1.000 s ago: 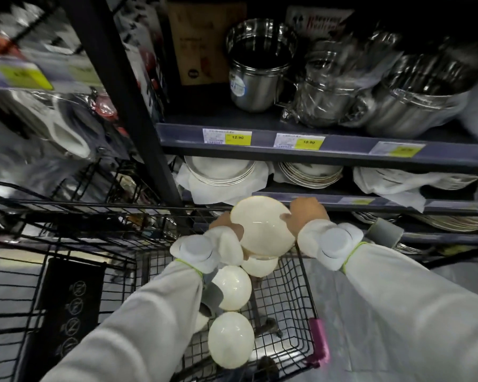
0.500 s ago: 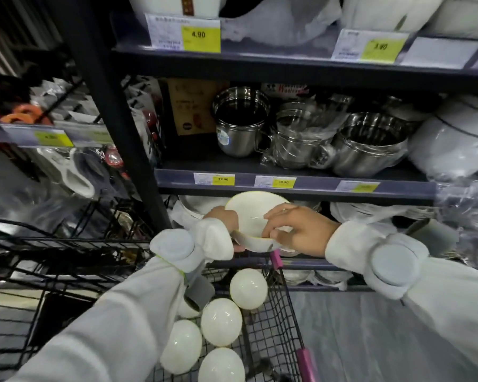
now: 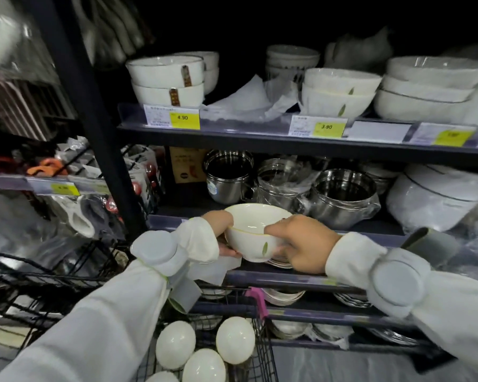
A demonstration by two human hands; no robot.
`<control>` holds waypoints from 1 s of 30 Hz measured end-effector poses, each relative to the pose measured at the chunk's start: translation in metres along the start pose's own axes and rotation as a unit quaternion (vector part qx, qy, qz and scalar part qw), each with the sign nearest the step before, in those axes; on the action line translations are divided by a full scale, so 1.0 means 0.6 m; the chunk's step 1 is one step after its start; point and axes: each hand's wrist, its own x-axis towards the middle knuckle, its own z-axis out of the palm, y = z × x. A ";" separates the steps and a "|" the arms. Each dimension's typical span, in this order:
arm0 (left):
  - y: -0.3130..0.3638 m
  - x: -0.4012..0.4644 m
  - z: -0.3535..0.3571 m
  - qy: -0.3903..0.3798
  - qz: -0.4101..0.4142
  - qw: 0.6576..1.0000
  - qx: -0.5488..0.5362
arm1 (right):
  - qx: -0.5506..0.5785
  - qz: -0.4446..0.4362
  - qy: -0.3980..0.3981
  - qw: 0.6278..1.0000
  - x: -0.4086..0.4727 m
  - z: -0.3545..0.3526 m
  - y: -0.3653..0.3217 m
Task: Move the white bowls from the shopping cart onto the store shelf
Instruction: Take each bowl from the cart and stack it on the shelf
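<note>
Head view looks down over both white-sleeved arms toward a dark store shelf (image 3: 301,278). A white bowl (image 3: 255,235) with a thin yellow rim line and a small green leaf mark on its side is held upright between the two hands, in front of the middle shelves. The left hand (image 3: 222,230) grips its left side, thumb curled over the rim and fingers beneath the base. The right hand (image 3: 301,244) grips the right side, thumb lying along the rim and fingers curled round the wall and underside. The bowl sits just above a low stack of plates (image 3: 280,262) on the shelf level behind it; whether it touches them cannot be told.

Near the bottom, the black wire shopping cart (image 3: 255,307) with a pink clip on its front edge holds more white bowls (image 3: 235,341) turned upside down, grouped close together.

On the shelf above the hands stand steel pots (image 3: 342,197), some wrapped in clear plastic. The top shelf carries stacked white bowls: a pair at the left (image 3: 167,81) above a yellow price tag (image 3: 182,117) reading 4.90, and leaf-marked ones (image 3: 340,92) to the right above a tag reading 3.90
</note>
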 end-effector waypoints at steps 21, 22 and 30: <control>0.185 -0.103 0.076 0.099 0.243 0.965 0.024 | 0.040 -0.095 0.178 0.979 -0.060 -0.258 0.049; 0.195 -0.107 0.083 0.106 0.262 0.959 0.024 | 0.042 -0.097 0.192 0.976 -0.064 -0.270 0.053; 0.252 -0.113 0.129 0.155 0.422 0.893 0.011 | 0.037 -0.078 0.313 0.946 -0.059 -0.342 0.104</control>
